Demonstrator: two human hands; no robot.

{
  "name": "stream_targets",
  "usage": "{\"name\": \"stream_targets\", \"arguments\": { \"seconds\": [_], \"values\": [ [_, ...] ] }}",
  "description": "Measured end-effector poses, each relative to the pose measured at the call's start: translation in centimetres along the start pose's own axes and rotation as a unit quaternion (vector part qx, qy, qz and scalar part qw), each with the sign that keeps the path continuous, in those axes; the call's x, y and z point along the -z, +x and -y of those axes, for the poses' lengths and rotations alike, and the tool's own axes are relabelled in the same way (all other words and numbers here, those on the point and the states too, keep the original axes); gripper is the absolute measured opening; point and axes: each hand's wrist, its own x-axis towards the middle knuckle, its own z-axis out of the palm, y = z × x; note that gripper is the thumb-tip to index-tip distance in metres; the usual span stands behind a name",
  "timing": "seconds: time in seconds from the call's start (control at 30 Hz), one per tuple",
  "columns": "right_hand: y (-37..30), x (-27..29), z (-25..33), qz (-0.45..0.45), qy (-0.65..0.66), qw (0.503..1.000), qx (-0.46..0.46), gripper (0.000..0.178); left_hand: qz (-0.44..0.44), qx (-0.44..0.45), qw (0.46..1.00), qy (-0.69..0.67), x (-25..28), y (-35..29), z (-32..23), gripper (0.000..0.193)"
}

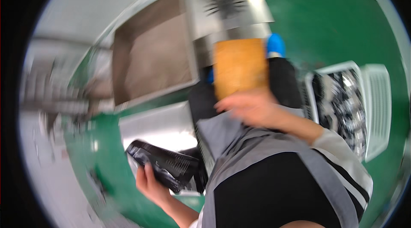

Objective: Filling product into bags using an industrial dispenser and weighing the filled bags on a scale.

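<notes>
My left hand (150,186) grips the near edge of a shiny black plastic package (165,166) with pale print. The package is tilted above a metal tray (158,123) at my left; more black material shows beside it. My right hand (250,106) is blurred by motion and lies over my lap, at the near edge of an orange-brown board (240,63). Its fingers reach out to the left, loosely apart, and I see nothing in them. The board sits between my knees, in front of the grey apron (265,151).
A deep, brownish metal bin (192,52) stands ahead on the left. Beyond the board is a metal machine (227,7) with dark radiating prongs. At my right a white basket (311,95) holds several black-and-silver packages, with another white basket (379,108) beside it. The floor (329,18) is green.
</notes>
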Motion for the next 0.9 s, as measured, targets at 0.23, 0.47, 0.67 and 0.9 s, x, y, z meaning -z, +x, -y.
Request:
{"name": "stream_targets", "arguments": {
  "seconds": [0.23,0.47,0.67,0.9],
  "values": [
    [1.4,-2.2,2.6,0.033,-0.162,0.973,0.162,0.068,0.255,-0.12,0.935,-0.215,-14.5,-3.3,-4.4,0.016],
    [-0.9,3.4,3.6,-0.055,-0.263,0.954,0.135,0.056,0.292,-0.266,0.91,-0.129,-21.2,-3.2,-4.3,0.009],
    [-1.3,7.6,4.5,0.0,-0.225,0.971,0.077,0.032,0.433,-0.319,0.839,-0.085,-22.9,-1.7,-6.1,0.011],
    [0.9,7.5,1.5,-0.098,-0.289,0.948,0.086,0.017,0.445,-0.362,0.819,-0.002,-25.9,0.6,-3.4,0.029]
  ]
}}
